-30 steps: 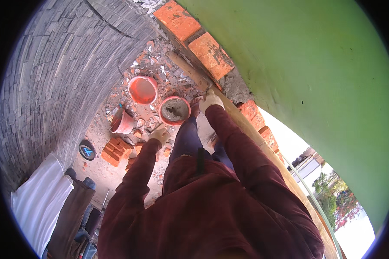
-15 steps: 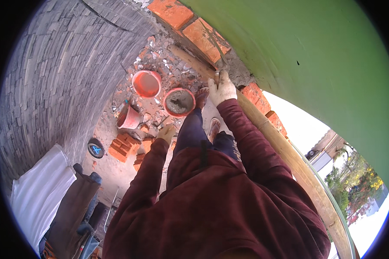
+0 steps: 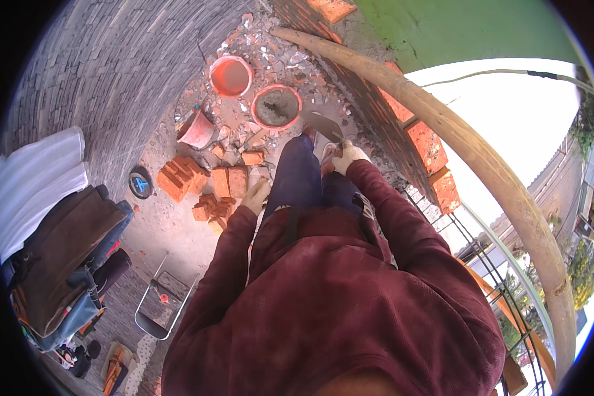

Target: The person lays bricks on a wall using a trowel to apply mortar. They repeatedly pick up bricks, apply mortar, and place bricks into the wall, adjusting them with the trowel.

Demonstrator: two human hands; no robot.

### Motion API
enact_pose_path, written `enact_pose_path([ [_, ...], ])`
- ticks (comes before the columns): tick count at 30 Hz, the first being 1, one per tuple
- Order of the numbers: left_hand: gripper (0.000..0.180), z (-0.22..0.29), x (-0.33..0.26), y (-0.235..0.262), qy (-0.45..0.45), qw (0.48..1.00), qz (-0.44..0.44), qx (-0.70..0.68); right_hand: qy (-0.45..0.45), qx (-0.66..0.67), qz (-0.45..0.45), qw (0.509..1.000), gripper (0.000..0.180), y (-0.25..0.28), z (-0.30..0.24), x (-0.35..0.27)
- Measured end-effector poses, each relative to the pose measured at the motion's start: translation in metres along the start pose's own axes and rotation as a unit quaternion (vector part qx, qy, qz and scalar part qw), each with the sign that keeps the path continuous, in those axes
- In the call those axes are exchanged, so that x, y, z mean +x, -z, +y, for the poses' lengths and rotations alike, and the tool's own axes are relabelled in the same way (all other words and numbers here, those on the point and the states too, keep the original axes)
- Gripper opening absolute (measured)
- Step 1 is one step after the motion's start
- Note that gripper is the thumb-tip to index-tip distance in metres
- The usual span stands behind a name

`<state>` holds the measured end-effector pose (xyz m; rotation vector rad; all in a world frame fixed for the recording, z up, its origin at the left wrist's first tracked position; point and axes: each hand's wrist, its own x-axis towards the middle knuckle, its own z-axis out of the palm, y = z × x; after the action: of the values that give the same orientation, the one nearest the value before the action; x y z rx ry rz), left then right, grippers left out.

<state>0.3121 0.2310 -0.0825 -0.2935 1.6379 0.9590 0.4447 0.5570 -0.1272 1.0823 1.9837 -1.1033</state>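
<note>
My right hand [image 3: 350, 157], in a pale glove, is closed round the handle of a trowel [image 3: 325, 125]. The trowel's grey blade points up and left, close to the rim of a red bucket [image 3: 256, 119] of grey mortar [image 3: 276, 107]. My left hand [image 3: 255, 196], gloved too, hangs low beside my left thigh. Its fingers are loosely stretched, with nothing visible in them. Near it on the ground lie orange bricks [image 3: 229, 181] in small piles.
Another red bucket [image 3: 231, 76] and a tilted one [image 3: 196, 129] stand among rubble [image 3: 280, 61]. A brick wall [image 3: 383, 125] runs along my right, with a wooden pole [image 3: 442, 112] across it. Behind left are a folding chair [image 3: 153, 323] and hanging clothes [image 3: 66, 251].
My right hand has come down from the wall toward my body, and the trowel now lies over my feet near the mortar bucket. The view has shifted; my left hand stays low.
</note>
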Motion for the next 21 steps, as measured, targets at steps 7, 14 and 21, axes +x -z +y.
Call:
enact_pose_path([
  [7, 0.105, -0.076, -0.005, -0.020, 0.006, 0.935, 0.002, 0.355, 0.049, -0.192, -0.046, 0.979, 0.044, -0.054, 0.024, 0.073],
  [14, 0.089, -0.194, 0.045, -0.047, -0.041, 0.890, 0.090, 0.446, 0.142, -0.325, 0.048, 0.934, 0.029, -0.117, -0.056, 0.242],
  [21, 0.062, -0.187, 0.098, -0.034, -0.094, 0.899, 0.149, 0.400, 0.257, -0.549, 0.132, 0.784, 0.031, -0.156, -0.183, 0.387],
])
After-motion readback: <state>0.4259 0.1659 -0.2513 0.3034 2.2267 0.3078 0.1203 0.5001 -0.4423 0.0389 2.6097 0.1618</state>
